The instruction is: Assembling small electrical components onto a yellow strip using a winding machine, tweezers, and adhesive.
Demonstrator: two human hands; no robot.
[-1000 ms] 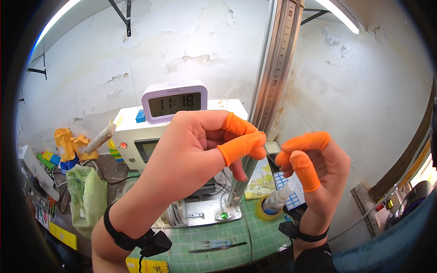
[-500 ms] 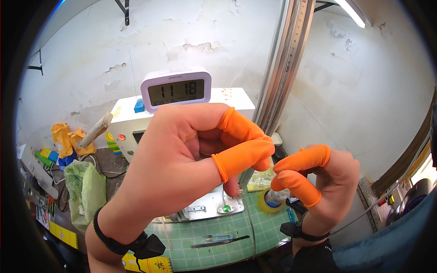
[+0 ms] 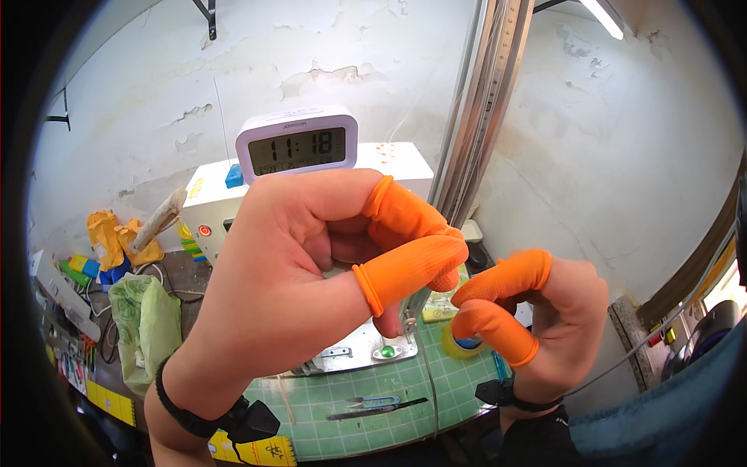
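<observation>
My left hand (image 3: 286, 253) is raised over the bench, with orange finger cots on its thumb and fingers. Their tips press together in a pinch; whatever may be between them is hidden or too small to make out. Just right of it and slightly lower, my right hand (image 3: 568, 311) also pinches, with orange cots on thumb and index finger. Nothing nameable shows between those tips either. The two sets of fingertips are close together. Below them, a metal plate with a green button (image 3: 387, 352) is partly covered by the left hand, and a tape roll (image 3: 461, 342) by the right.
A digital clock (image 3: 297, 144) stands on a white machine box (image 3: 397, 161). Thread snips (image 3: 373, 402) and a dark slim tool (image 3: 389, 410) lie on the green gridded mat (image 3: 334, 440). A metal upright post (image 3: 486, 101) rises behind my hands. At left sits a pale green plastic bag (image 3: 144, 331).
My right hand has shifted slightly left, its fingertips now under the left hand's and covering more of the tape roll. The left hand stays pinched, nearly in place.
</observation>
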